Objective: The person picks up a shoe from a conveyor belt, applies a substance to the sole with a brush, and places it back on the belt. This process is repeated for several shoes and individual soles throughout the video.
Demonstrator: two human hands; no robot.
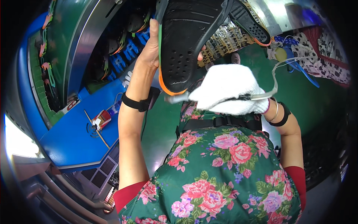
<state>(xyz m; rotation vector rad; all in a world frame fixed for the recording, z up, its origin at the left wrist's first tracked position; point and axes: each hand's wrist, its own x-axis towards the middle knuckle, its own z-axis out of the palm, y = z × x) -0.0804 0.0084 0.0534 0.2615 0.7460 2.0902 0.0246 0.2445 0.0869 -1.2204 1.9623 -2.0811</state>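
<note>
- My green flowered apron (209, 175) lies nearest, filling the lower middle of the view, with red sleeves showing on either side.
- To my left is a blue counter (63, 145).
- The black shoe sole (181, 52) is up in front of my apron, heel end toward me: grooved across the front, punched with holes at the heel, edged in orange and green.
- My right hand (231, 89), in a white knit glove, is closed around a slim tool; the glove hides how each finger sits.
- My left hand (150, 52), bare, grips the sole, thumb along its left edge and a fingertip showing at the right.
- A second black sole (255, 28) with an orange rim is farther off, to the upper right.
- A pale tube (266, 95) runs from the glove out to the right.
- On the counter, a red-and-white carton (102, 119) lies across a thin stick (104, 140).
- The slim tool's grey tip (179, 98) is just beside the heel; I can't tell whether they touch.
</note>
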